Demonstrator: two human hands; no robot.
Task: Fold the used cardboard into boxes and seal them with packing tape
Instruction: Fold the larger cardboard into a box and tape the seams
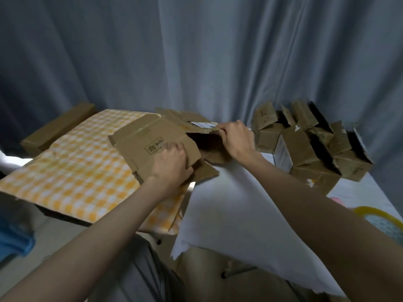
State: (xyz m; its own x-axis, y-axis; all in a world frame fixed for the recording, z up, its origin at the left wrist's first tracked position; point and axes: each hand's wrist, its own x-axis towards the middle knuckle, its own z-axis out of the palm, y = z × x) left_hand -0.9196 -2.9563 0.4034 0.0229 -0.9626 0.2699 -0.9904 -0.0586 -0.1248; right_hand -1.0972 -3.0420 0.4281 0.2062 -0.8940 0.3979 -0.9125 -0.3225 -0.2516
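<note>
A worn brown cardboard box [148, 136] with a printed stamp lies half opened on the yellow checked cloth [76, 162]. My left hand [170, 164] grips its near flap at the open end. My right hand [235, 138] pinches the torn far flap and holds it up, so the dark inside shows between my hands. A roll of packing tape [379, 216] with a yellow rim lies at the right edge, partly hidden behind my right forearm.
A heap of several small folded cardboard boxes [314, 144] stands at the right on the white sheet [229, 210]. More flat cardboard [183, 116] lies behind the box. A long closed box [56, 127] sits at the far left. Grey curtains [196, 51] hang behind.
</note>
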